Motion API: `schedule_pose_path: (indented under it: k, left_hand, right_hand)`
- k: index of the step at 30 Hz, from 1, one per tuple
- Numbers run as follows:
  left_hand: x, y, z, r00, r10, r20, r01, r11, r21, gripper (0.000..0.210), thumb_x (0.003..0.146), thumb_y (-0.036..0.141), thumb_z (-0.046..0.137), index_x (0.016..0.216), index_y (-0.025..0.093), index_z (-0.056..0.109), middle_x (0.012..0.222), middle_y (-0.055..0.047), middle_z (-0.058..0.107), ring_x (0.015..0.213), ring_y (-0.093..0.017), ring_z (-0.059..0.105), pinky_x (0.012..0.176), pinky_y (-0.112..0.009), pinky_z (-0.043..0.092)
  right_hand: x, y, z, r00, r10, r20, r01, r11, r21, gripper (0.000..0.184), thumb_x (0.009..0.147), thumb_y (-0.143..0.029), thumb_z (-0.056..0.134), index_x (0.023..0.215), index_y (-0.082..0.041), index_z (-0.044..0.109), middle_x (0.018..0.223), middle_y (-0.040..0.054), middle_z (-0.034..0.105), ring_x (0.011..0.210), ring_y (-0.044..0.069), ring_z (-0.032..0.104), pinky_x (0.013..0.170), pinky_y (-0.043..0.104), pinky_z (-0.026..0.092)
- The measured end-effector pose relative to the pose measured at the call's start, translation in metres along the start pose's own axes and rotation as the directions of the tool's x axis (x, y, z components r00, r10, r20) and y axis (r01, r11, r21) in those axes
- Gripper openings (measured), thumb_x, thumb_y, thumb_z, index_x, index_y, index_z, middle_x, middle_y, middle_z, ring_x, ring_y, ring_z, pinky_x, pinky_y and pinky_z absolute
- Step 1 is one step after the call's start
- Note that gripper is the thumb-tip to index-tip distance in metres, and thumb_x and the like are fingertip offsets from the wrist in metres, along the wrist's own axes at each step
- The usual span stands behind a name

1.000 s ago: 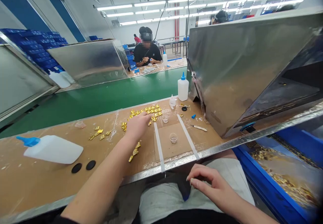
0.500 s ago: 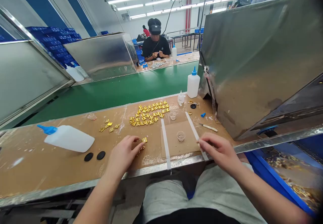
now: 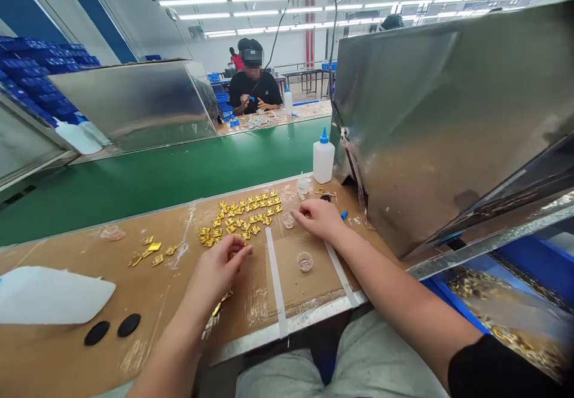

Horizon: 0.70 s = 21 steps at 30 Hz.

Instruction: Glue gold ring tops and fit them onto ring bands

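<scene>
My left hand (image 3: 222, 265) is closed in a pinch above the cardboard-covered bench. A bit of a small gold piece (image 3: 245, 244) shows at its fingertips; most of it is hidden. More gold-coloured metal (image 3: 217, 309) lies under that wrist. My right hand (image 3: 319, 217) reaches over the board with fingers pressed together, just right of a small clear cup (image 3: 288, 220). Whatever it pinches, if anything, is too small to make out. A second clear cup (image 3: 305, 262) stands on a cardboard sheet (image 3: 287, 293) between two white tape strips. Beyond my left hand are rows of square gold pieces (image 3: 242, 210).
A large white bottle (image 3: 54, 295) lies at left by two black discs (image 3: 129, 325). Several gold pieces (image 3: 155, 247) lie behind them. A blue-capped bottle (image 3: 323, 162) and small dropper bottle (image 3: 303, 185) stand by the metal panel (image 3: 430, 129). Across the green belt (image 3: 179, 168) sits a co-worker (image 3: 255, 90).
My right hand has moved forward and left, from beside the right tape strip to the rear clear cup. My left hand has lifted slightly from the bench. The view has shifted right.
</scene>
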<state>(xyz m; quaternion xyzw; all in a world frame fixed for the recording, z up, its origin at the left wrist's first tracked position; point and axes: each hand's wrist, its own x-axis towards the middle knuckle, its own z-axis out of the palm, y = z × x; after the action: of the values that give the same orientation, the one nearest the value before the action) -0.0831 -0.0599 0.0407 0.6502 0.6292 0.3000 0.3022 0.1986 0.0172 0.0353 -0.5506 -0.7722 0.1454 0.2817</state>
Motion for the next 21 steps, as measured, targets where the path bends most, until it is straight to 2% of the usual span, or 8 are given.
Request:
schedule_pose_path:
  k: [2,5,7,9,16,21]
  left_hand:
    - [0.013,0.015,0.019,0.999,0.039,-0.013,-0.041,0.988,-0.149,0.041,0.093,0.064,0.062,0.103,0.024,0.067,0.092,-0.004,0.07,0.07,-0.019,0.059,0.064,-0.029,0.045]
    - [0.029,0.03,0.049,0.998,0.054,-0.041,-0.064,0.942,-0.33,0.047,0.1,0.063,0.054,0.123,0.024,0.063,0.081,0.001,0.056,0.063,-0.016,0.049,0.057,-0.026,0.039]
    - [0.034,0.031,0.064,0.999,0.034,-0.039,-0.047,0.906,-0.42,0.048,0.103,0.06,0.048,0.131,0.023,0.059,0.074,0.005,0.043,0.058,-0.015,0.043,0.054,-0.025,0.036]
    - [0.036,0.027,0.075,1.0,0.009,-0.024,-0.019,0.879,-0.477,0.049,0.103,0.059,0.049,0.133,0.022,0.057,0.073,0.006,0.039,0.057,-0.015,0.041,0.052,-0.024,0.034]
    - [0.033,0.012,0.079,0.999,-0.015,0.051,0.038,0.876,-0.48,0.056,0.089,0.057,0.074,0.133,0.022,0.068,0.077,0.002,0.056,0.066,-0.017,0.052,0.059,-0.025,0.04]
    - [0.032,0.009,0.077,0.995,-0.027,0.097,0.064,0.914,-0.4,0.055,0.083,0.057,0.079,0.125,0.021,0.078,0.074,0.0,0.06,0.065,-0.018,0.051,0.058,-0.027,0.036]
  right_hand:
    - [-0.003,-0.001,0.004,0.999,-0.011,0.043,0.012,1.0,-0.026,0.047,0.103,-0.051,0.061,0.07,-0.017,0.065,0.076,0.0041,0.066,0.072,0.015,0.049,0.065,0.031,0.021]
    - [-0.004,-0.002,0.009,0.997,-0.014,0.08,0.019,0.998,-0.056,0.047,0.103,-0.051,0.061,0.07,-0.017,0.065,0.074,0.0046,0.067,0.07,0.015,0.048,0.065,0.032,0.019]
    - [-0.002,-0.002,0.011,0.995,-0.013,0.094,0.02,0.998,-0.066,0.045,0.102,-0.049,0.062,0.07,-0.018,0.064,0.074,0.0045,0.067,0.069,0.015,0.047,0.065,0.032,0.018]
    - [-0.001,0.0,0.014,0.994,-0.017,0.108,0.024,0.997,-0.067,0.043,0.102,-0.045,0.062,0.069,-0.018,0.063,0.073,0.004,0.065,0.068,0.015,0.045,0.065,0.032,0.018]
    - [-0.002,0.003,0.015,0.993,-0.024,0.116,0.024,1.0,0.002,0.039,0.103,-0.037,0.059,0.07,-0.018,0.059,0.072,0.0014,0.06,0.069,0.014,0.044,0.065,0.031,0.019]
    - [0.001,0.005,0.017,0.995,-0.001,0.103,-0.006,0.998,0.064,0.038,0.099,-0.03,0.062,0.065,-0.018,0.053,0.066,-0.0012,0.052,0.067,0.013,0.043,0.064,0.03,0.02]
